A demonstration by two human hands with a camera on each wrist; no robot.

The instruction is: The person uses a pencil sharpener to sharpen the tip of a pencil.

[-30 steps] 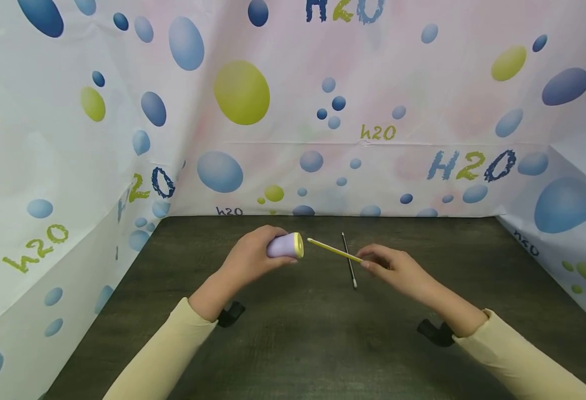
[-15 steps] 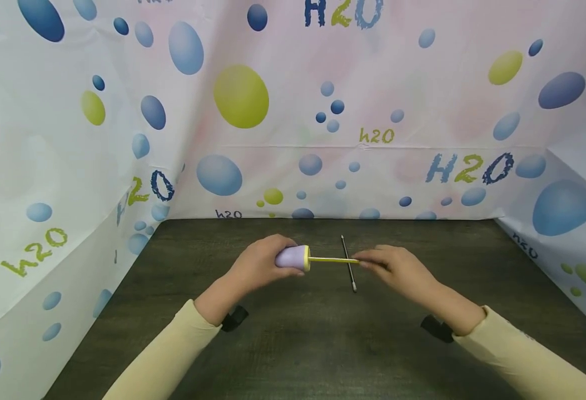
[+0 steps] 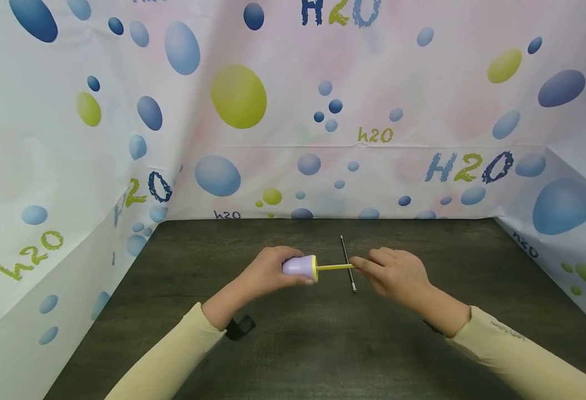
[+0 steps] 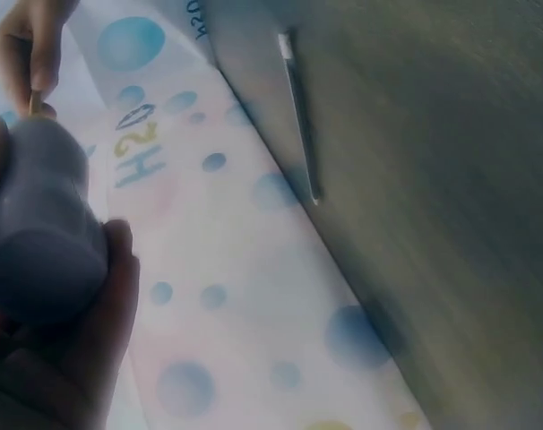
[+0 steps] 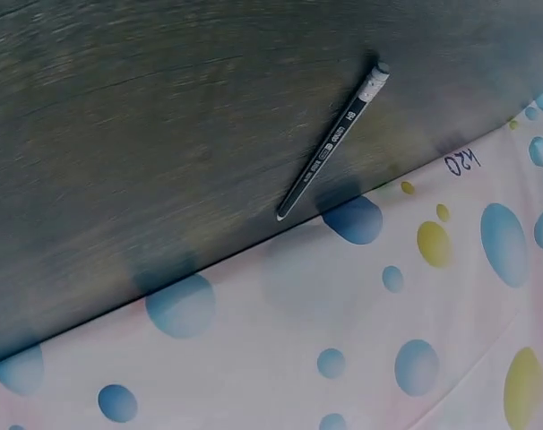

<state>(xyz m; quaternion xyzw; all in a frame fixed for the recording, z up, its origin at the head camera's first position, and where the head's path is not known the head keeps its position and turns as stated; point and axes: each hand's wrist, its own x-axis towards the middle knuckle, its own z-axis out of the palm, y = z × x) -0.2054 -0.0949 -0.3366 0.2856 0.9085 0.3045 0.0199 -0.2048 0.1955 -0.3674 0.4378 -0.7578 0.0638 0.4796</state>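
Note:
In the head view my left hand grips a lilac pencil sharpener with a yellow rim, held sideways above the table. My right hand pinches a yellow pencil near one end. The pencil's other end is in the sharpener's opening, so its tip is hidden. From the left wrist, the sharpener shows its rounded end, with thumb and fingers around it. A dark pencil with a white band near its end lies on the table, partly behind the yellow one in the head view.
The dark wood-look table reaches back to a white sheet printed with blue and green dots. That sheet also rises along the left and right sides.
The yellow pencil was apart from the sharpener and now sits in its opening, with less of it showing. Both hands have come closer together, and the right hand has turned over slightly.

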